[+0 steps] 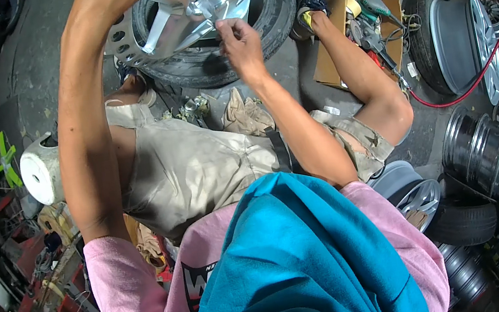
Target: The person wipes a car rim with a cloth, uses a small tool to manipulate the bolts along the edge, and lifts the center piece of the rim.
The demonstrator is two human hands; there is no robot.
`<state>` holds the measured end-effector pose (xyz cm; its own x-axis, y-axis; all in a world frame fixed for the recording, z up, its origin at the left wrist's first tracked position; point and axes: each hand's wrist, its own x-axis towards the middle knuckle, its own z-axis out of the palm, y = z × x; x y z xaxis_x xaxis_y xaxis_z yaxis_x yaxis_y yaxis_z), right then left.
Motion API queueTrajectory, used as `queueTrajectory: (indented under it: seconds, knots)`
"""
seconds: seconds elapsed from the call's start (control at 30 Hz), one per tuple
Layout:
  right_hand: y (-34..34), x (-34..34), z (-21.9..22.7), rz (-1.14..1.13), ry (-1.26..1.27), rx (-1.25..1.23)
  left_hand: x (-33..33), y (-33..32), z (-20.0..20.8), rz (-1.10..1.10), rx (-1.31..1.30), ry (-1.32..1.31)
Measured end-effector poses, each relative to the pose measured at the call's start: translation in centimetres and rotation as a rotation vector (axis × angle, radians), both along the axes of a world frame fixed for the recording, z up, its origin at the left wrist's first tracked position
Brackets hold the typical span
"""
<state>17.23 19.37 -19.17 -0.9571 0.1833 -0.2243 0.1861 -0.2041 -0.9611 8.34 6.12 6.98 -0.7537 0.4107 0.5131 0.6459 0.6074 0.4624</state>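
Observation:
A silver alloy wheel with spokes lies over a black tyre between my legs, partly cut off by the top edge. A row of round holes runs along its left side. My right hand is at the wheel's near side, with thumb and forefinger pinched together close to a spoke. Whatever sits in that pinch is too small to make out. My left forearm reaches up over the wheel's left side, and the hand itself lies beyond the top edge. A crumpled beige cloth is on the floor below my right hand.
Right of my right foot stands a cardboard box holding power tools and cables. A red hose curves past wheels on the right. Chrome rims and a tyre are stacked lower right. A white rounded container stands left.

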Motion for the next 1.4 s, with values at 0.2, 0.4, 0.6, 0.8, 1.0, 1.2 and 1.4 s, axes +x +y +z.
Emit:
queueTrajectory:
  seconds: [0.2, 0.4, 0.6, 0.8, 1.0, 1.2, 1.4]
  knots:
    - [-2.4, 1.9, 2.4, 0.024, -0.131, -0.4, 0.9, -0.1, 0.7, 0.016, -0.011, 0.008]
    - [-1.9, 1.2, 2.4, -0.031, -0.21, -0.469, 0.7, 0.7, -0.1, 0.032, 0.037, -0.052]
    - [-2.8, 1.8, 5.1, -0.006, -0.266, -0.628, -1.7, 0.6, -1.1, 0.12, 0.233, -0.298]
    - [-2.3, 1.2, 4.6, -0.068, -0.282, -0.641, -0.1, 0.2, -0.7, -0.002, 0.023, 0.066]
    - [-0.3, 1.6, 4.9, 0.005, -0.212, -0.47, 0.6, 0.5, -0.4, 0.014, 0.078, 0.024]
    - [6.3, -2.6, 3.2, -0.26, -0.27, -0.409, -2.8, -1.3, -0.1, -0.02, 0.205, -0.248]
    - [11.3, -10.1, 3.7, -0.143, -0.301, -0.268, -1.2, 3.6, 3.7, 0.226, -0.28, -0.007]
